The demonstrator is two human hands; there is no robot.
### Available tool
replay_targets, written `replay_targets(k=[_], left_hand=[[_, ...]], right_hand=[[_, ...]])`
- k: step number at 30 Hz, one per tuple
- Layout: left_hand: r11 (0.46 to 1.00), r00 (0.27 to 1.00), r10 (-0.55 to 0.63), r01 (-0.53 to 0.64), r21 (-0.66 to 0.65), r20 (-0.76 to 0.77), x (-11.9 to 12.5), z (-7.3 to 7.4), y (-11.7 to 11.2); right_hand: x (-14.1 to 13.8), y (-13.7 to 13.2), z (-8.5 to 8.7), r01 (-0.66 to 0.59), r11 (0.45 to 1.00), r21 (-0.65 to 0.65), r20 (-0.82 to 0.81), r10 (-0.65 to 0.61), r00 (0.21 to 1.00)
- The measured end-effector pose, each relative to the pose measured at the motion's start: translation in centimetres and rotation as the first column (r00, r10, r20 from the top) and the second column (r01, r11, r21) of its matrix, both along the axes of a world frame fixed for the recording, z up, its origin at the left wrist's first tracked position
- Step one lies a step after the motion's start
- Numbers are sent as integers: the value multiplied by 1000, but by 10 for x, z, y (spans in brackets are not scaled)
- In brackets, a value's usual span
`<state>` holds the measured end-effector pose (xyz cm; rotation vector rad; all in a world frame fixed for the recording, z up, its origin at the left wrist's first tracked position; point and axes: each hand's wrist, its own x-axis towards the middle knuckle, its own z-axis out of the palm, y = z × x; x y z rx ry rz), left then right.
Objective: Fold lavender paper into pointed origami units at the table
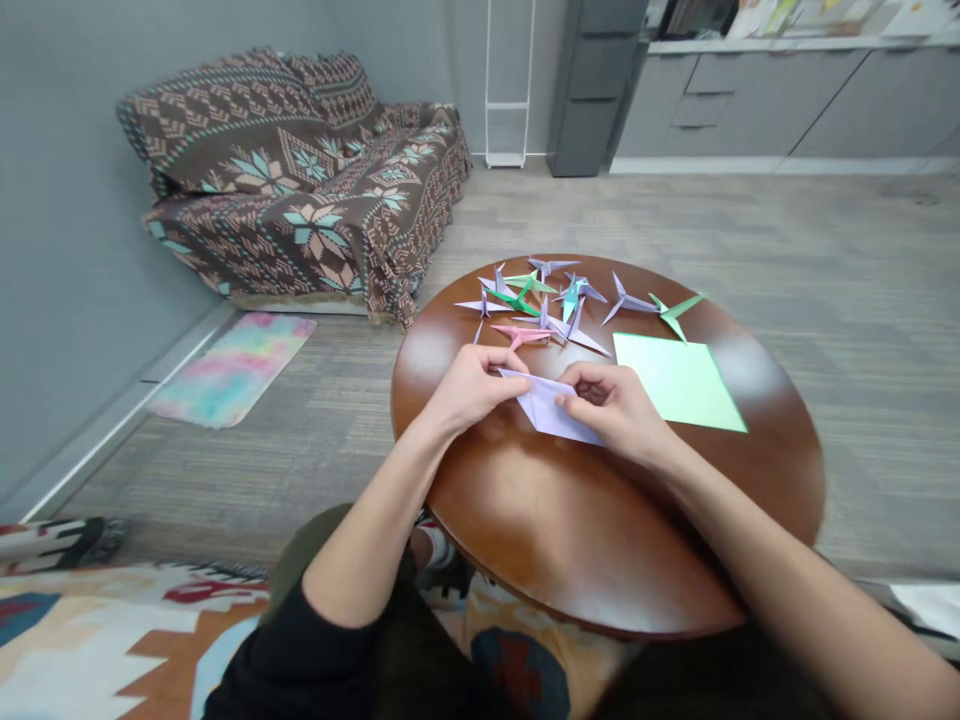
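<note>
A partly folded lavender paper (546, 404) lies on the round brown wooden table (570, 540). My left hand (471, 384) pinches its upper left edge with curled fingers. My right hand (613, 408) presses and grips its right side, fingers closed over the fold. Beyond the hands lie several finished folded paper figures (551, 300) in lavender, green, pink and teal. A flat light green sheet (679, 380) rests just right of my right hand.
A sofa under a patterned brown throw (300, 180) stands at the back left, with a pastel mat (232, 365) on the floor before it. Grey cabinets (750, 100) line the far wall. A patterned rug (112, 640) lies under my legs.
</note>
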<state>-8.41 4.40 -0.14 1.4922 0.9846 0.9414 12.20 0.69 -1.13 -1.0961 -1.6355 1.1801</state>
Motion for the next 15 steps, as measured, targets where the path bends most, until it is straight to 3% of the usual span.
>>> replay_targets(k=[9, 11, 13, 15], left_hand=[[998, 988, -34, 41, 45, -150, -27, 16, 8], [999, 996, 19, -15, 46, -90, -33, 16, 11], [999, 996, 52, -53, 8, 68, -35, 14, 12], [1000, 992, -2, 5, -20, 123, -30, 12, 9]], right_hand=[[0, 0, 4, 8, 1000, -25, 31, -7, 1000], [0, 0, 4, 25, 999, -19, 27, -25, 999], [-1, 1, 3, 46, 999, -14, 24, -46, 999], [-1, 2, 3, 56, 998, -23, 26, -55, 998]])
